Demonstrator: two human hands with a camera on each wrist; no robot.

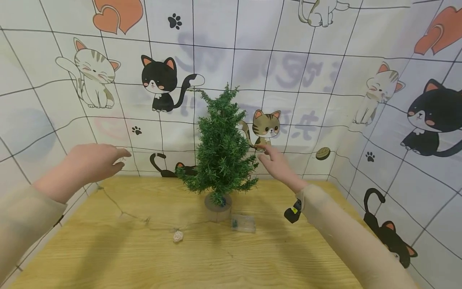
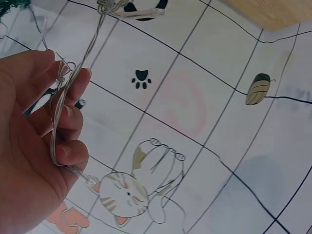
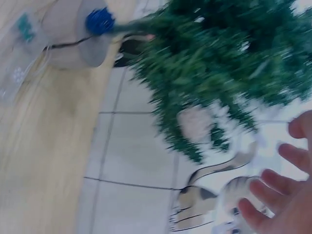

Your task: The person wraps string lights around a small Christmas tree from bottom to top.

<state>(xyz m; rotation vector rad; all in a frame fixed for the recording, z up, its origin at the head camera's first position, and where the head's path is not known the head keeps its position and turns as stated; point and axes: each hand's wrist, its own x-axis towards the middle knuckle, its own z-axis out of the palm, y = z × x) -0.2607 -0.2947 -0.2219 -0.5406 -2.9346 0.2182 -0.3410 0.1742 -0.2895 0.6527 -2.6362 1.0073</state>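
Observation:
A small green artificial tree [image 1: 223, 148] stands upright at the back of the table on a round wooden base [image 1: 218, 208]. My left hand [image 1: 92, 162] is raised to the left of the tree. In the left wrist view, its curled fingers hold a string of thin clear-wire lights [image 2: 57, 124], with a bunched part above the fingertips. My right hand [image 1: 276, 162] reaches beside the tree's right branches, fingers spread and holding nothing. A pale ball [image 3: 195, 123] sits among the lower branches in the right wrist view. Another pale woven ball [image 1: 178, 236] lies on the table along a thin wire.
A clear plastic case [image 1: 243, 223] lies in front of the base. The wooden table [image 1: 162, 265] meets a cat-patterned cloth backdrop [image 1: 216, 24] behind and at both sides. A black strap-like object [image 1: 293, 212] is at the right sleeve.

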